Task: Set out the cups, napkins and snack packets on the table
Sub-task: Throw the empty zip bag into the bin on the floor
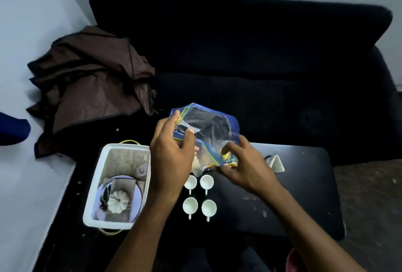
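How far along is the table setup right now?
Done: four white cups stand in a two-by-two block on the black table. In hand: left hand and right hand hold a blue snack bag above them. Left: snack packets, and probably napkins; a folded white item lies behind.

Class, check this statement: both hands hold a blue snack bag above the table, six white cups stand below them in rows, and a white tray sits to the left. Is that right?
Not quite. The head view shows four white cups, two rows of two, not six. The rest holds: the left hand and right hand hold the blue snack bag above the table, and the white tray sits left.
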